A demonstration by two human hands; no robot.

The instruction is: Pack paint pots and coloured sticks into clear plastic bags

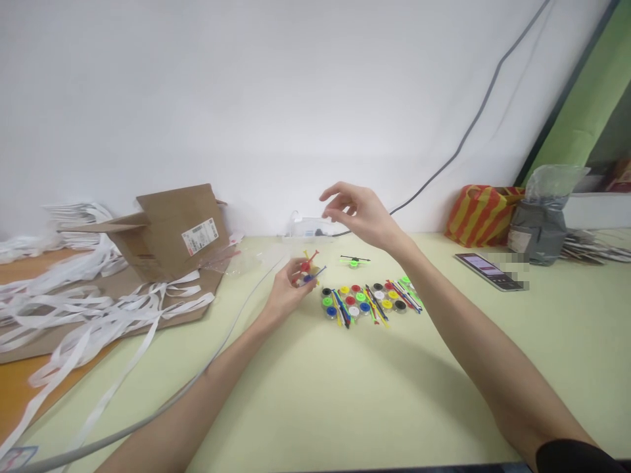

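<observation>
- The table point(345, 407) is seen nearest, with a pale green top, and both forearms are held above it.
- A small red piece with several arms point(306, 266) is located near the middle of the table, in the left hand point(288, 292). The grip is pressed together and is pinching this piece, and a blue stick point(315, 274) is held together with it.
- The right hand point(362, 213) is raised in the air and nothing is touched by it. Its grip is spread, with the fingers a little curved.
- Just beside the left hand, coloured discs and thin coloured sticks point(367, 302) are laid in a group. Most of them seem to be not joined, so the larger part is judged as still left.
- Slightly farther, a green disc with a dark stick across it point(353, 263) is lying alone. It is judged as already joined, and the held red piece as only partly done.
- To the left, a cardboard box point(172, 230) is lying among white straps point(83, 322).
- To the right, a phone point(486, 270) is placed flat on the table, and a striped bag point(483, 215) and a grey bag point(537, 230) are standing behind it.
</observation>
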